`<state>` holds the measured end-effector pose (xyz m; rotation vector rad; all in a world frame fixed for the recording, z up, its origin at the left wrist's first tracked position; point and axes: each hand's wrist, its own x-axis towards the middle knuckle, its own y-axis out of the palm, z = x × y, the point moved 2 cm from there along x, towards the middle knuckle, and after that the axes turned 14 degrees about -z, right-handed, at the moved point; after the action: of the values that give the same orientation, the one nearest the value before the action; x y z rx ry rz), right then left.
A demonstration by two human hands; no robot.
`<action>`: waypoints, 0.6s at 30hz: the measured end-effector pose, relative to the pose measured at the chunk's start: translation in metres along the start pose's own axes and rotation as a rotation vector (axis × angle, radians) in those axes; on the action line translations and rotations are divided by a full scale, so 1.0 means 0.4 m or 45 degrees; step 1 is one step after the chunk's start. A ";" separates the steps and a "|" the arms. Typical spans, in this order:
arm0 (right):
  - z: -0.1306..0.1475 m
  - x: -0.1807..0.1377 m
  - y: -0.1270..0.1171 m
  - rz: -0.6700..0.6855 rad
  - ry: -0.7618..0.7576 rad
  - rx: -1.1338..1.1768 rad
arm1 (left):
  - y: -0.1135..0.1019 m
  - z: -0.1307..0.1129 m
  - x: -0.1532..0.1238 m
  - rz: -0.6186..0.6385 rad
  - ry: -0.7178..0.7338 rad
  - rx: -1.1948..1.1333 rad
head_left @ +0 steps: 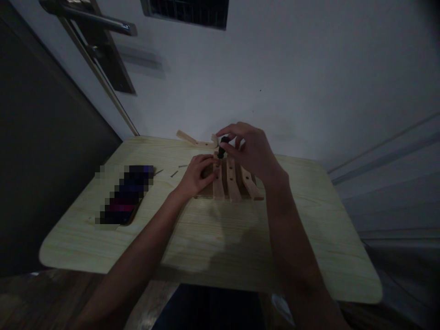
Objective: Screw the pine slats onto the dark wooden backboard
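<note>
Bracing the wooden strip under the spread left hand is helping while the right hand is pinching the black tool.

Before me, the pale table carries a phone, small screws, a brown board and a bent wooden piece.
</note>
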<state>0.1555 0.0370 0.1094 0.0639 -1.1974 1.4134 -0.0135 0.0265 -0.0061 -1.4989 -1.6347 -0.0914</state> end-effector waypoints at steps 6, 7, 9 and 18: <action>0.001 0.000 0.009 -0.072 0.041 -0.059 | -0.001 -0.003 0.000 0.002 0.012 -0.013; 0.000 -0.001 0.010 -0.082 0.067 -0.063 | -0.001 -0.003 -0.001 -0.003 0.017 -0.018; -0.002 -0.003 0.010 -0.098 0.117 -0.071 | -0.001 -0.003 0.000 -0.012 0.024 -0.021; 0.011 -0.006 0.008 -0.035 0.176 -0.063 | 0.001 0.006 -0.001 -0.011 0.030 0.008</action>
<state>0.1509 0.0331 0.1079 -0.0510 -1.1124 1.3414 -0.0145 0.0278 -0.0080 -1.4813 -1.6215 -0.1080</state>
